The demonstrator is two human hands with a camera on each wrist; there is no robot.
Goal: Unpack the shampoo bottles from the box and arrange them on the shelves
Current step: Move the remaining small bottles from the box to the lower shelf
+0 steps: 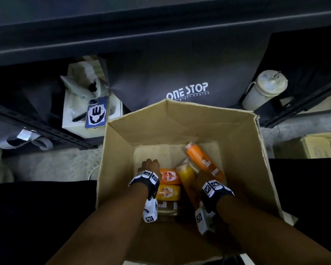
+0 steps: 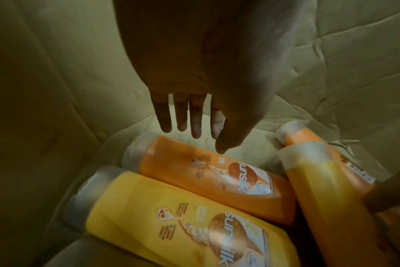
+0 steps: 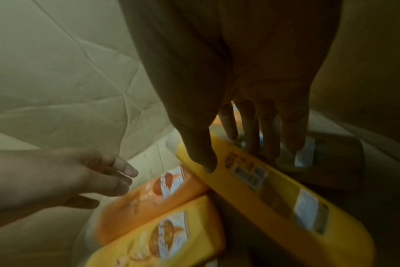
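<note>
Head view looks down into the cardboard box (image 1: pixel 243 142), both hands reaching inside where the shampoo bottles lie on their sides. Left hand (image 2: pixel 194 72) hangs over the orange bottle (image 2: pixel 208 177) with fingers straight, holding nothing, yellow bottle (image 2: pixel 171 222) just beside it. Right hand (image 3: pixel 240 81) has straight fingers spread over the tilted yellow bottle (image 3: pixel 274 198), can't tell if they touch
</note>
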